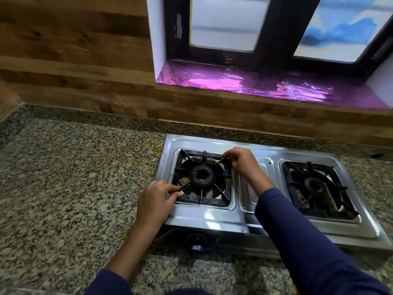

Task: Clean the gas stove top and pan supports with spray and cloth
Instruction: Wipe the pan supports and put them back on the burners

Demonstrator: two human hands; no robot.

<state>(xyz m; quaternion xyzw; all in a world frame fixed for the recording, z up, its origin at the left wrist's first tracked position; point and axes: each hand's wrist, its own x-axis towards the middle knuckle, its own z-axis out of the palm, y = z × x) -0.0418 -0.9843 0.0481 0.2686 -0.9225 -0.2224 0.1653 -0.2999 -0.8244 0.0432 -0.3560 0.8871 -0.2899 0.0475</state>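
Note:
A steel two-burner gas stove [217,218] sits on a speckled granite counter [70,188]. The left black pan support [212,200] rests over its burner [202,176]. My left hand [156,201] pinches the support's near-left corner prong. My right hand [241,162] grips its far-right corner prong. The right pan support [331,211] lies untouched over the second burner [314,185]. No spray bottle or cloth is in view.
A wood-panelled wall [74,60] runs behind the counter. A window [265,28] with a shiny purple-lined sill [265,86] is above the stove. A black control knob [196,248] sticks out of the stove's front. Small yellow crumbs [156,149] lie left of the stove.

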